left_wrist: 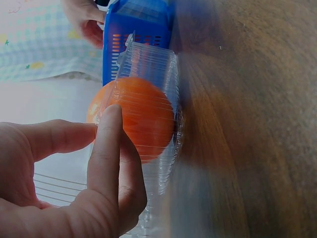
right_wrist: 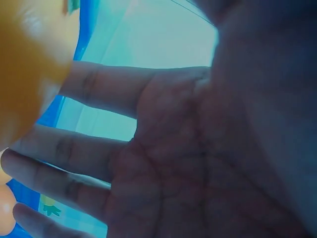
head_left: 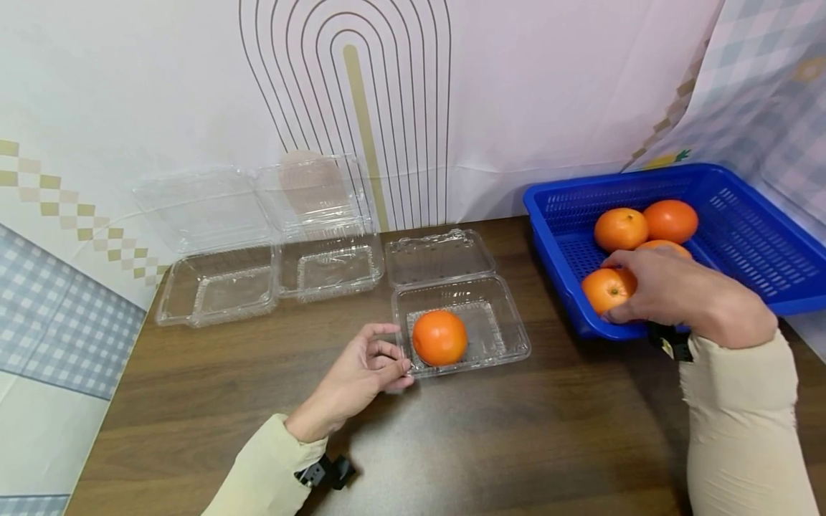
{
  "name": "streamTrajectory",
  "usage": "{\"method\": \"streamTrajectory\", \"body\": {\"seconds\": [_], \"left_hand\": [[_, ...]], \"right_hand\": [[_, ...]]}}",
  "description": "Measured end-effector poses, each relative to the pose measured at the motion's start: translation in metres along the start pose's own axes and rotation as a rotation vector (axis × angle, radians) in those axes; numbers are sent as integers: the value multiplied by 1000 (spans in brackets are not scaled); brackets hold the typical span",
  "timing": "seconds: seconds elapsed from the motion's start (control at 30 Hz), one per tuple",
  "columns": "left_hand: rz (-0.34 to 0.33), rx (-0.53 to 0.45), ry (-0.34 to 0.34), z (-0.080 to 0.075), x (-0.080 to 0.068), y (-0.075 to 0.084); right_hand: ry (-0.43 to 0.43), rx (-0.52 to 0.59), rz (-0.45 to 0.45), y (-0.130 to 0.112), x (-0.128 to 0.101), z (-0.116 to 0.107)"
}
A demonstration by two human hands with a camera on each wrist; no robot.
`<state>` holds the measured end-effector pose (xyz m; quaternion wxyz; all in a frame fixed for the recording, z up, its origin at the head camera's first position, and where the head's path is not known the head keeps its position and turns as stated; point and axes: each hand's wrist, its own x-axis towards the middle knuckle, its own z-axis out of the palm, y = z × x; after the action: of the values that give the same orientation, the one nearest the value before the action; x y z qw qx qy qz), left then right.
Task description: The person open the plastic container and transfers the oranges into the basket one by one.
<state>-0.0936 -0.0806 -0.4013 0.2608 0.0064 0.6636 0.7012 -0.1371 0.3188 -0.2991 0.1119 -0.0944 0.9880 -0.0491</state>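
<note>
My left hand (head_left: 361, 373) pinches the near left corner of a clear plastic clamshell container (head_left: 506, 333) whose lid lies folded back. One orange (head_left: 440, 337) sits inside it, against the left side. Seen from the left wrist, thumb and fingers meet at the rim, with the orange (left_wrist: 143, 119) showing through the ribbed wall. Over at the right, my right hand (head_left: 684, 290) grips another orange (head_left: 606, 290) by its right side, at the front left corner of a blue plastic basket (head_left: 555, 265). The right wrist view has this orange (right_wrist: 32, 64) against the fingers.
More oranges (head_left: 671, 221) lie in the basket behind the right hand. Two further clear containers (head_left: 219, 283) stand side by side at the back left, lids raised against the papered wall (head_left: 490, 93). All rest on a dark wooden table (head_left: 516, 444).
</note>
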Motion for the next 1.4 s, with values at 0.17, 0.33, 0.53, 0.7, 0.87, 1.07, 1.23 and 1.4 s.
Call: {"method": "streamTrajectory", "body": {"seconds": [0.17, 0.33, 0.53, 0.7, 0.87, 1.07, 1.23, 1.4], "left_hand": [[-1, 4, 0, 0, 0, 0], [0, 6, 2, 0, 0, 0], [-3, 7, 2, 0, 0, 0], [-2, 9, 6, 1, 0, 1], [0, 12, 8, 0, 0, 1], [0, 9, 12, 1, 0, 1], [1, 9, 11, 0, 0, 1], [0, 11, 8, 0, 0, 0]], "right_hand": [[-40, 21, 10, 1, 3, 1], [-68, 62, 33, 3, 5, 3], [-67, 90, 28, 4, 6, 6], [-65, 89, 19, 3, 5, 5], [-55, 81, -5, -1, 4, 2], [-16, 43, -50, -7, 3, -1], [49, 28, -97, -12, 1, -3], [106, 40, -121, -16, -1, -3]]}}
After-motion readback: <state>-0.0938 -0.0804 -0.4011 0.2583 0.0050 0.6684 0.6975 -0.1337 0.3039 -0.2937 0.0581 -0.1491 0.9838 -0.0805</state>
